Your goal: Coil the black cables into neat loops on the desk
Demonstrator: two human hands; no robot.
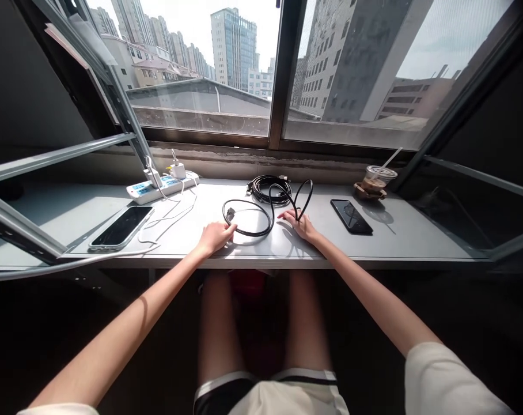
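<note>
A black cable (255, 234) runs in loose loops between my two hands above the white desk (184, 242). My left hand (217, 236) pinches it at the lower left of a wide loop, close to a plug end (230, 213). Near the middle of the desk my right hand (302, 223) is closed around the cable, with a loop standing up above the fingers. Its index finger points left. Behind the hands lies a coiled bundle of black cable (261, 193) with connector ends showing.
At left, a white power strip (170, 187) carries two chargers with white cords, near a phone (122, 226). Another phone (351, 217) lies at right, before an iced drink cup (377, 177) in a cardboard holder. Metal frames (58, 157) flank the desk beneath a window.
</note>
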